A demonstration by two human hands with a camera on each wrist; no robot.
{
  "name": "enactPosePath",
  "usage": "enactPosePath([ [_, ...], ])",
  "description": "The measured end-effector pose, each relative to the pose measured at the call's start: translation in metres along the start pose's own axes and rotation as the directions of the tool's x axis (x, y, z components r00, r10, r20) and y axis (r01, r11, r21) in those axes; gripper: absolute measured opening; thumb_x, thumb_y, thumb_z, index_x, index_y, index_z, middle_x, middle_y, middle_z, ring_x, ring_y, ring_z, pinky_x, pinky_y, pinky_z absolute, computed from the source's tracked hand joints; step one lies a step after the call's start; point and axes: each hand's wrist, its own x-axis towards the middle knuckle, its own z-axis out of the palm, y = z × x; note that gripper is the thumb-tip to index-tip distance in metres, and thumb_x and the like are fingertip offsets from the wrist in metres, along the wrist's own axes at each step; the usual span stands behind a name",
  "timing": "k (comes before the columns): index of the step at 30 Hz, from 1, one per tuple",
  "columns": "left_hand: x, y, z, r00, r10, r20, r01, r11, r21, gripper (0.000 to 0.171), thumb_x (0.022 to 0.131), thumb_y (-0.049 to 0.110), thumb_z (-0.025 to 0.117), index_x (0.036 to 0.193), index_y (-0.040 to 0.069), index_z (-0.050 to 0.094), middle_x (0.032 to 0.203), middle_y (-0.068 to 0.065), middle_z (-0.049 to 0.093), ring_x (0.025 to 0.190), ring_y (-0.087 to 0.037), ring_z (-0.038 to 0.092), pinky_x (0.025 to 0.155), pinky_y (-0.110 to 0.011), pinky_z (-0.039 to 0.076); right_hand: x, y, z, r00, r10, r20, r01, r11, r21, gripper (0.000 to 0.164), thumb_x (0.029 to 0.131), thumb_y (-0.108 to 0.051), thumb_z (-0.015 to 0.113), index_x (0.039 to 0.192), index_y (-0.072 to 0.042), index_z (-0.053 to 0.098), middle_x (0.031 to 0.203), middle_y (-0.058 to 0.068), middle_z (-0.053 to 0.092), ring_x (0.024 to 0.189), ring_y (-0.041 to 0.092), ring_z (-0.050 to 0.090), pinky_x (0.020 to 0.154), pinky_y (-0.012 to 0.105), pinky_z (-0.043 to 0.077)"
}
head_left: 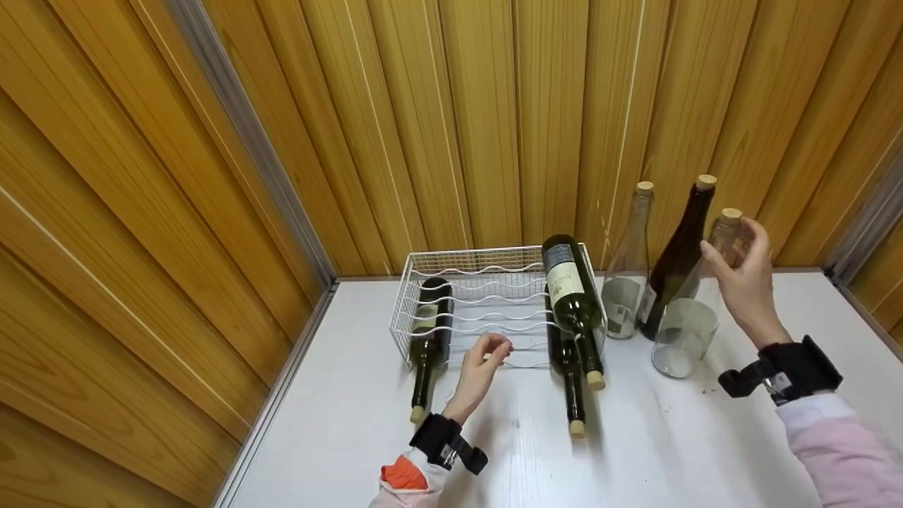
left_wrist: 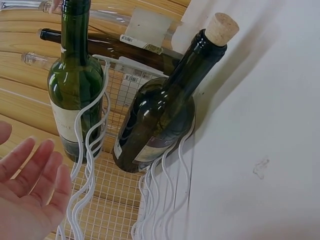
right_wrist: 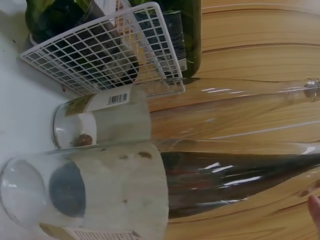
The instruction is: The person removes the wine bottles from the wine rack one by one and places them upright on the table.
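Observation:
My right hand (head_left: 749, 286) holds the neck of a corked clear glass bottle (head_left: 684, 335), thumb on one side and fingers on the other. The bottle stands upright, its lower part pale and cloudy. In the right wrist view only a fingertip (right_wrist: 314, 210) shows at the right edge. My left hand (head_left: 483, 363) hovers empty at the front of a white wire wine rack (head_left: 494, 328), its fingers loosely bent. On the rack a corked green bottle (head_left: 427, 339) lies at the left. At the right, one labelled green bottle (head_left: 571, 296) lies above another (head_left: 564, 360).
Behind the held bottle stand a second corked clear bottle (head_left: 624, 282) and a dark brown bottle (head_left: 677, 261). The rack rests on a white table (head_left: 338, 423) against yellow wood-panelled walls (head_left: 480, 127). Both lower bottles' necks stick out past the rack's front.

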Motion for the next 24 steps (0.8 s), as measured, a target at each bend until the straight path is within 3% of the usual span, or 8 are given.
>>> enactPosePath([
  [3, 0.004, -0.014, 0.001, 1.000, 0.002, -0.009, -0.002, 1.000, 0.018, 0.014, 0.101, 0.001, 0.056, 0.104, -0.012, 0.062, 0.096, -0.028, 0.067, 0.085, -0.016, 0.061, 0.074, -0.019, 0.048, -0.003, -0.013, 0.002, 0.970, -0.197, -0.144, 0.206, 0.977, 0.054, 0.065, 0.094, -0.010, 0.061, 0.150, 0.005, 0.032, 0.149, 0.009, 0.039, 0.136, 0.015, 0.036, 0.114, 0.021, 0.027],
  [7, 0.008, -0.026, 0.000, 1.000, 0.016, -0.005, -0.016, 0.999, 0.038, 0.014, 0.100, 0.006, 0.060, 0.104, -0.007, 0.064, 0.097, -0.022, 0.069, 0.087, -0.019, 0.063, 0.075, -0.021, 0.048, -0.015, -0.040, 0.011, 0.832, -0.487, -0.266, 0.498, 0.867, -0.026, 0.058, 0.089, -0.011, 0.061, 0.136, 0.017, 0.041, 0.143, 0.024, 0.046, 0.137, 0.012, 0.039, 0.117, 0.028, 0.027],
  [8, 0.008, -0.020, 0.000, 1.000, 0.025, -0.002, -0.025, 0.999, 0.044, 0.013, 0.099, 0.005, 0.061, 0.104, -0.007, 0.064, 0.098, -0.022, 0.069, 0.087, -0.019, 0.063, 0.075, -0.021, 0.048, -0.020, -0.047, 0.014, 0.797, -0.539, -0.274, 0.547, 0.835, -0.053, 0.059, 0.090, -0.016, 0.062, 0.133, 0.019, 0.041, 0.141, 0.029, 0.047, 0.137, 0.011, 0.040, 0.117, 0.030, 0.028],
  [11, 0.013, -0.016, -0.001, 0.999, 0.039, 0.012, -0.040, 0.996, 0.084, 0.012, 0.096, 0.003, 0.063, 0.103, -0.007, 0.064, 0.099, -0.021, 0.069, 0.089, -0.021, 0.063, 0.076, -0.024, 0.048, -0.030, -0.055, 0.023, 0.725, -0.644, -0.244, 0.644, 0.760, -0.088, 0.064, 0.096, -0.032, 0.061, 0.129, 0.021, 0.044, 0.137, 0.034, 0.050, 0.138, 0.013, 0.042, 0.117, 0.030, 0.028],
  [17, 0.031, -0.008, -0.004, 0.992, 0.111, 0.060, -0.117, 0.988, 0.103, 0.013, 0.092, 0.001, 0.067, 0.103, -0.006, 0.064, 0.100, -0.021, 0.068, 0.093, -0.029, 0.066, 0.077, -0.024, 0.051, -0.044, -0.036, 0.044, 0.659, -0.748, -0.077, 0.750, 0.662, -0.020, 0.059, 0.098, -0.028, 0.059, 0.130, 0.020, 0.048, 0.147, 0.013, 0.053, 0.141, 0.014, 0.043, 0.119, 0.029, 0.030],
  [19, 0.038, -0.004, -0.005, 0.989, 0.131, 0.064, -0.139, 0.983, 0.124, 0.014, 0.091, 0.001, 0.068, 0.103, -0.005, 0.064, 0.100, -0.020, 0.069, 0.093, -0.030, 0.066, 0.077, -0.024, 0.052, -0.050, -0.026, 0.050, 0.638, -0.770, -0.013, 0.770, 0.638, 0.008, 0.058, 0.101, -0.028, 0.058, 0.131, 0.020, 0.049, 0.148, 0.013, 0.053, 0.141, 0.014, 0.043, 0.118, 0.028, 0.031],
  [22, 0.048, 0.002, -0.005, 0.983, 0.162, 0.085, -0.175, 0.967, 0.183, 0.016, 0.089, -0.001, 0.069, 0.103, -0.005, 0.063, 0.101, -0.019, 0.068, 0.092, -0.031, 0.066, 0.077, -0.027, 0.054, -0.059, -0.012, 0.056, 0.619, -0.781, 0.077, 0.782, 0.623, 0.028, 0.057, 0.104, -0.031, 0.055, 0.132, 0.018, 0.051, 0.146, 0.017, 0.054, 0.142, 0.014, 0.043, 0.117, 0.026, 0.032],
  [24, 0.054, 0.006, -0.004, 0.972, 0.202, 0.117, -0.226, 0.942, 0.249, 0.018, 0.087, -0.002, 0.069, 0.104, -0.005, 0.062, 0.101, -0.019, 0.068, 0.092, -0.032, 0.065, 0.078, -0.031, 0.054, -0.065, -0.004, 0.058, 0.618, -0.775, 0.129, 0.779, 0.626, 0.030, 0.055, 0.105, -0.030, 0.054, 0.132, 0.018, 0.052, 0.144, 0.018, 0.055, 0.142, 0.014, 0.043, 0.116, 0.024, 0.032],
])
